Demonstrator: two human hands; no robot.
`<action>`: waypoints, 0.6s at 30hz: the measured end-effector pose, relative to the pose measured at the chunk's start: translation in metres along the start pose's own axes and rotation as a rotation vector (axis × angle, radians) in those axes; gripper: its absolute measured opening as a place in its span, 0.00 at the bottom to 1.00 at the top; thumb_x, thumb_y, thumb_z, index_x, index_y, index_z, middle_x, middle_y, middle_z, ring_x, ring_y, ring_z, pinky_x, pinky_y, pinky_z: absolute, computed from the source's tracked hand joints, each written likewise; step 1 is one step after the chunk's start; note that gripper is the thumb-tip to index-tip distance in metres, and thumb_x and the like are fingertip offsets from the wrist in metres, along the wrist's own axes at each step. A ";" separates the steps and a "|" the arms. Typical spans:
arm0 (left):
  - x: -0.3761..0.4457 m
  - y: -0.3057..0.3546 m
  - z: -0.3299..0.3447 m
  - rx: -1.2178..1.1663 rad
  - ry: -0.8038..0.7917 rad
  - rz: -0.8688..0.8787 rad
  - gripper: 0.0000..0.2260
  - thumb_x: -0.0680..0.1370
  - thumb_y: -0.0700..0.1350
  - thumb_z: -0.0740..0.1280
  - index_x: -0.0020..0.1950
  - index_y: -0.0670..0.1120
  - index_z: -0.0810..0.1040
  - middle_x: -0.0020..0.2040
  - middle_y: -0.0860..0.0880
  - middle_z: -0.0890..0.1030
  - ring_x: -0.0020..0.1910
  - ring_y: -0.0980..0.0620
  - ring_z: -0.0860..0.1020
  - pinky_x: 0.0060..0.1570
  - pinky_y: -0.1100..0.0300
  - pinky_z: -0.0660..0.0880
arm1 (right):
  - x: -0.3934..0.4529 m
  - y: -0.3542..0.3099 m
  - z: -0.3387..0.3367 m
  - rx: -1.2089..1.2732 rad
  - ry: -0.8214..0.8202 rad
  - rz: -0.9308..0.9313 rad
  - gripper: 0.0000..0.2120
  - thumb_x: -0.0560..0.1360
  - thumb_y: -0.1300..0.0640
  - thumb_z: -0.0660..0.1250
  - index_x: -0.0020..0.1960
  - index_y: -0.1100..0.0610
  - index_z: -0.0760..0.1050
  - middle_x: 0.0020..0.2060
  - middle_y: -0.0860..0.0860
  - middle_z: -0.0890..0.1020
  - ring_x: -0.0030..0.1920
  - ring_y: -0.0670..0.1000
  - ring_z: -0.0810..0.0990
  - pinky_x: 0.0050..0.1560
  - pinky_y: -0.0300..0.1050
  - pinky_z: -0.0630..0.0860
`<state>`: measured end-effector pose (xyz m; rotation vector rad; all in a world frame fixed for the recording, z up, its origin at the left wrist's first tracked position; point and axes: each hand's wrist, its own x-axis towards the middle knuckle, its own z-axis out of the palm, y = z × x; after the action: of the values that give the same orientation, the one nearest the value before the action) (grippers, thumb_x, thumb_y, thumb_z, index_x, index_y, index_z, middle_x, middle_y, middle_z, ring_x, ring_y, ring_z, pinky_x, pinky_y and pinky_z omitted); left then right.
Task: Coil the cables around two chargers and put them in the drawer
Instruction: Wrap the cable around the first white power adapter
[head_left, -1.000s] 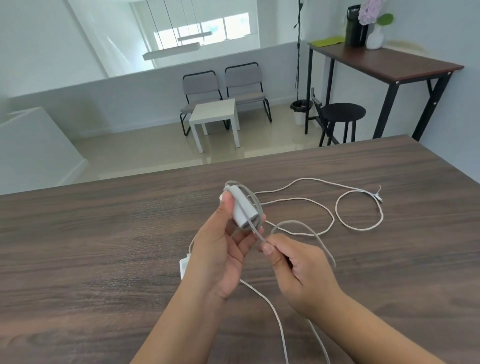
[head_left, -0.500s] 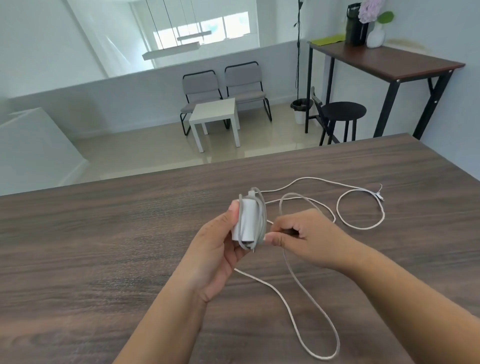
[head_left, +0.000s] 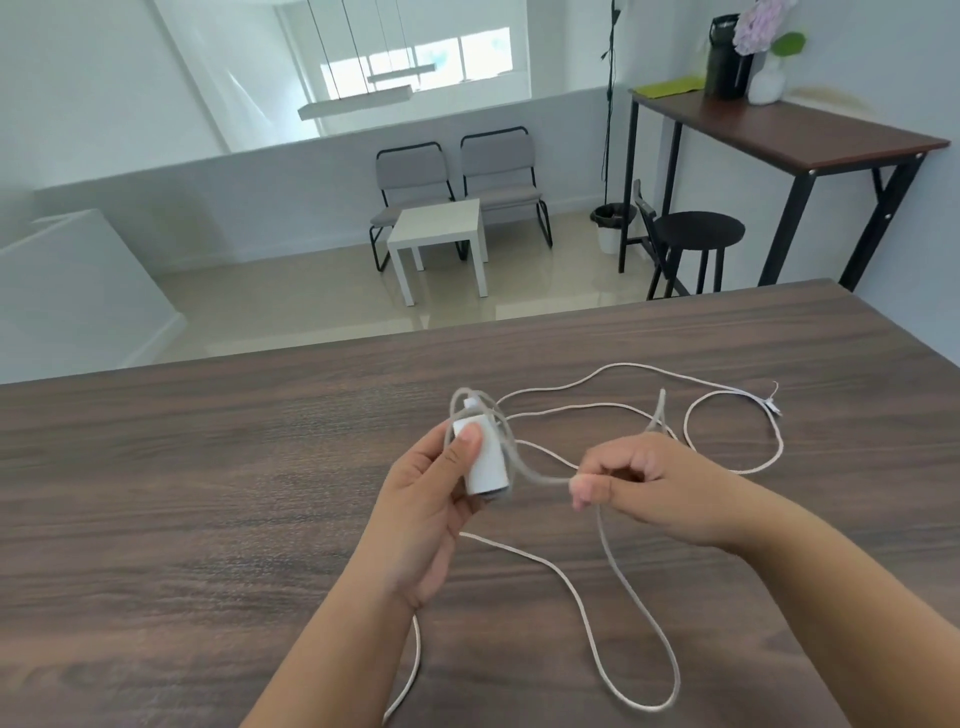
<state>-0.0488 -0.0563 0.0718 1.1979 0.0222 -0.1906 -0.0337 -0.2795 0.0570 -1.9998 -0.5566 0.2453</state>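
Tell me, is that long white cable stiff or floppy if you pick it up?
Probably floppy: the cable lies in loose curves on the table and sags between the charger and the right hand. It likely feels light, since pinched fingers lift it.

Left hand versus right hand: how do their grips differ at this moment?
The left hand holds the white charger upright, thumb pressed on its face; the right hand pinches only the cable. The left hand sits close to the charger's coils; the right hand draws the cable off to the side. Both are above the table.
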 end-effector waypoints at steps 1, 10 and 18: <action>0.004 -0.001 -0.004 0.002 0.056 -0.002 0.14 0.71 0.48 0.68 0.53 0.44 0.82 0.47 0.47 0.83 0.44 0.53 0.80 0.42 0.60 0.80 | -0.005 0.000 -0.001 0.209 0.016 -0.001 0.12 0.74 0.47 0.68 0.39 0.55 0.80 0.24 0.47 0.65 0.25 0.45 0.60 0.27 0.37 0.58; 0.002 0.001 -0.023 -0.046 -0.265 -0.182 0.34 0.62 0.51 0.82 0.67 0.50 0.77 0.58 0.44 0.81 0.50 0.42 0.82 0.46 0.55 0.81 | -0.001 0.001 -0.048 0.942 0.670 0.161 0.14 0.80 0.51 0.58 0.42 0.56 0.77 0.21 0.46 0.60 0.19 0.44 0.56 0.21 0.37 0.53; 0.002 -0.001 -0.020 -0.312 -0.259 -0.053 0.34 0.59 0.51 0.84 0.61 0.40 0.81 0.55 0.42 0.82 0.54 0.43 0.82 0.57 0.49 0.79 | 0.005 0.058 -0.042 0.149 0.791 0.316 0.11 0.77 0.48 0.66 0.43 0.53 0.83 0.23 0.46 0.71 0.25 0.44 0.65 0.33 0.40 0.63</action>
<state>-0.0453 -0.0386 0.0634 0.8554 -0.1382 -0.3738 0.0036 -0.3326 0.0262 -1.8385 0.2731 -0.3063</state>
